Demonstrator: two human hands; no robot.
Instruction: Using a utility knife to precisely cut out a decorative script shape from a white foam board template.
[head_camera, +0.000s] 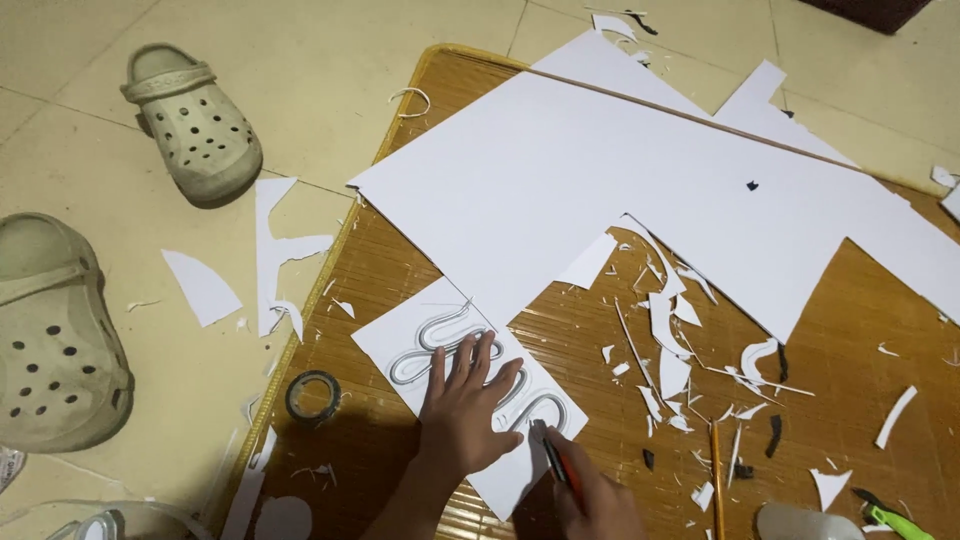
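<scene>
My left hand (465, 410) lies flat, fingers spread, on a small white sheet (400, 335) with a winding grey snake-like outline drawn on it. My right hand (600, 505), at the bottom edge of view, grips a red-handled craft knife (555, 458) whose tip touches the sheet's lower right part beside the outline. The sheet rests on a brown bamboo mat (850, 350).
A large white cut board (600, 170) covers the mat's upper part. Paper scraps (665, 345), a pencil (716, 480), a green cutter (895, 520) and a tape roll (313, 396) lie about. Two beige clogs (195, 125) sit on the tiled floor at left.
</scene>
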